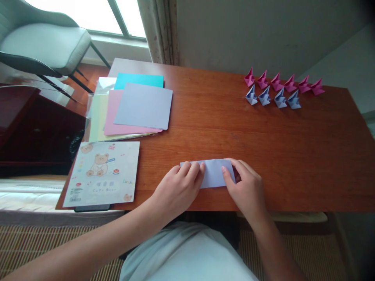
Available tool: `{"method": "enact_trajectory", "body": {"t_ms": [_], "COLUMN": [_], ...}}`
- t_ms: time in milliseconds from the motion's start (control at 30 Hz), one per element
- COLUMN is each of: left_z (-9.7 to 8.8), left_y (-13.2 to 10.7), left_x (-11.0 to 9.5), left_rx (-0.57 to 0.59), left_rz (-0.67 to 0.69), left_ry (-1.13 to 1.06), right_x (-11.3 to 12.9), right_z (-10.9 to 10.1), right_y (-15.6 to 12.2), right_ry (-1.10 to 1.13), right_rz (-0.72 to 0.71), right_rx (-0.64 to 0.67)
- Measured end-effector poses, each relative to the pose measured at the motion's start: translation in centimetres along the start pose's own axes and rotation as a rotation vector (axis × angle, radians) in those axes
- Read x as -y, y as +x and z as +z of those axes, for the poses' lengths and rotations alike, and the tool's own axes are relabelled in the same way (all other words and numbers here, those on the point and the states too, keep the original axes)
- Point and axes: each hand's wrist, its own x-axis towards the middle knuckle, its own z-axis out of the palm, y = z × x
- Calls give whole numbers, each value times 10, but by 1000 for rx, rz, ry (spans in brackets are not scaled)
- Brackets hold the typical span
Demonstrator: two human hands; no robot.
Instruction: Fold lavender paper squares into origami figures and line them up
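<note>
A pale lavender sheet of origami paper (pixel 215 173), folded into a long rectangle, lies near the table's front edge between my hands. Curled fingers of my left hand (pixel 183 185) press on its left part and cover much of that end. At the right end, my right hand (pixel 246 183) grips the paper, thumb on top and fingers at the far corner. Toward the back right stand folded paper figures in two rows: several pink figures (pixel 276 82) behind and several lavender-blue figures (pixel 280 98) in front.
Left on the wooden table (pixel 205 109) is a pile of coloured paper, topped by a lavender sheet (pixel 143 105). Nearer me, a bear-printed pack (pixel 102 173) partly covers a dark flat object (pixel 92 208) at the edge. A chair (pixel 47 43) stands beyond the table's left side.
</note>
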Motion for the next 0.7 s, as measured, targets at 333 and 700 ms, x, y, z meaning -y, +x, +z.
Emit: {"method": "enact_trajectory", "body": {"t_ms": [333,700], "left_z": [-1,-1], "left_y": [6,6], "left_x": [8,10], "left_rx": [53,44], "left_rz": [32,57], "left_ry": [18,29], "right_x": [-4,-8], "right_z": [1,2], "right_y": [-2,-4], "right_ry": [-29,-36], "right_rz": [-104,-172], "right_rx": [-20,-38]}}
